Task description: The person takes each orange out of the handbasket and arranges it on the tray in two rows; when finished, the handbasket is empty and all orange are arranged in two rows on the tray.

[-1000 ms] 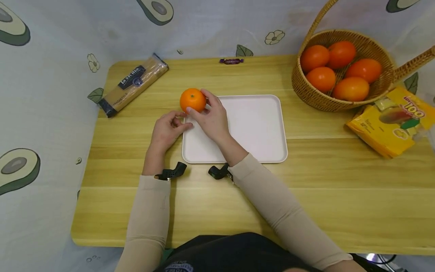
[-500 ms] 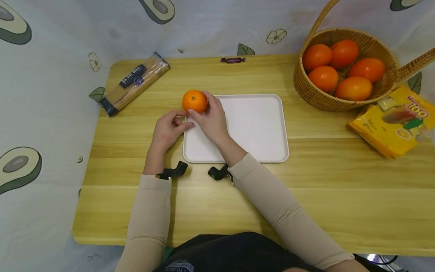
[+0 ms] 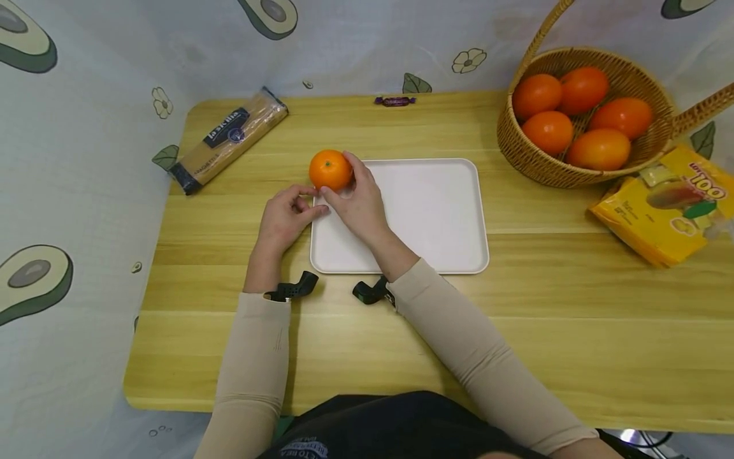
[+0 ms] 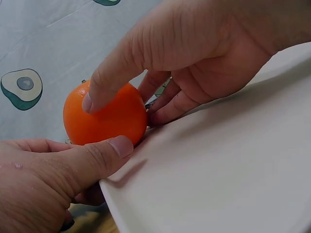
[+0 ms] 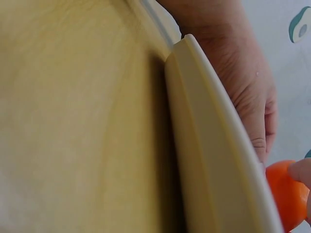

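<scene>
An orange (image 3: 329, 167) sits at the upper left corner of a white rectangular tray (image 3: 427, 217). My right hand (image 3: 365, 205) holds it from the right, thumb and fingers curved around its side; in the left wrist view a thumb lies across the skin of the orange (image 4: 112, 124). My left hand (image 3: 282, 220) is at the tray's left edge, fingers bent. Its index fingertip is right at the orange's lower left, and its thumb reaches over the rim. I cannot tell whether it grips the orange or the tray. In the right wrist view, the tray's side wall (image 5: 209, 145) hides part of this hand.
A spaghetti packet (image 3: 229, 141) lies at the back left. A purple wrapped candy (image 3: 395, 101) lies at the back edge. Back right stands a wicker basket (image 3: 533, 164) holding several tomato-like orange-red fruits, beside a yellow mango-printed bag (image 3: 659, 213). All rest on a wooden table (image 3: 545, 331).
Both hands and the orange stay almost in place relative to the tray. The whole scene shifts slightly to the right in the head view.
</scene>
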A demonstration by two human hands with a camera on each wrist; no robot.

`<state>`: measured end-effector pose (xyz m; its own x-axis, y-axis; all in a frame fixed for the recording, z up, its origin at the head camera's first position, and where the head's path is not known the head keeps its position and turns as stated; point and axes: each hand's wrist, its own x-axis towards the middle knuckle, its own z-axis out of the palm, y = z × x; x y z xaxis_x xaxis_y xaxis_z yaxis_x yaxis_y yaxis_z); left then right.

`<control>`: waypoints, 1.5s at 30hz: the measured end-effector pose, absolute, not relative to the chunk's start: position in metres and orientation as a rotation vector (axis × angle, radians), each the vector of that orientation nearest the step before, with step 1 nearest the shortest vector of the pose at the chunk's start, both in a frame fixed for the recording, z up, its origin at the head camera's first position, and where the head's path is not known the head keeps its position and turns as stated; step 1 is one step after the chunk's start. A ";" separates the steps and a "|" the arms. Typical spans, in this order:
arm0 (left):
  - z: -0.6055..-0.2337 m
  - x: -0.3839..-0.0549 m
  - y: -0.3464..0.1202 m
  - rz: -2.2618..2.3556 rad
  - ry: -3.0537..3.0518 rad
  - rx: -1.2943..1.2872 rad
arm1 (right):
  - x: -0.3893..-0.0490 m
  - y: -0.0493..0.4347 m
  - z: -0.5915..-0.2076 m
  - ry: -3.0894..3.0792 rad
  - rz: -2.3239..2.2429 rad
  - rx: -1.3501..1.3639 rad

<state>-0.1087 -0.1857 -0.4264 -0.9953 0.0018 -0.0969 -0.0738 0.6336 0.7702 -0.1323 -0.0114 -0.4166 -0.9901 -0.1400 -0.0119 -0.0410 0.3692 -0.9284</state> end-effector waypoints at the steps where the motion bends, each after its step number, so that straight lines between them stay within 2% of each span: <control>1: -0.426 -0.109 -0.185 1.305 2.758 -0.062 | -0.132 -0.011 -0.416 2.521 -1.711 -0.163; 16: -0.426 -0.110 -0.184 1.280 2.765 -0.083 | -0.128 -0.004 -0.400 2.638 -1.598 -0.171; 23: -0.426 -0.111 -0.183 1.280 2.757 -0.081 | -0.132 0.021 -0.376 2.707 -1.408 -0.133; 35: -0.429 -0.106 -0.184 1.291 2.774 -0.066 | -0.158 0.143 -0.314 2.907 -0.698 -0.207; 40: -0.429 -0.106 -0.185 1.301 2.770 -0.050 | -0.178 0.209 -0.301 2.983 -0.483 -0.248; 45: -0.430 -0.106 -0.185 1.304 2.760 -0.054 | -0.199 0.267 -0.298 2.968 -0.401 -0.175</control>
<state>-0.1063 -0.1852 -0.4304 -0.9955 0.0056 -0.0948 -0.0697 0.6351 0.7693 -0.1991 0.2669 -0.2983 -0.9833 -0.1335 -0.1240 -0.0959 0.9578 -0.2711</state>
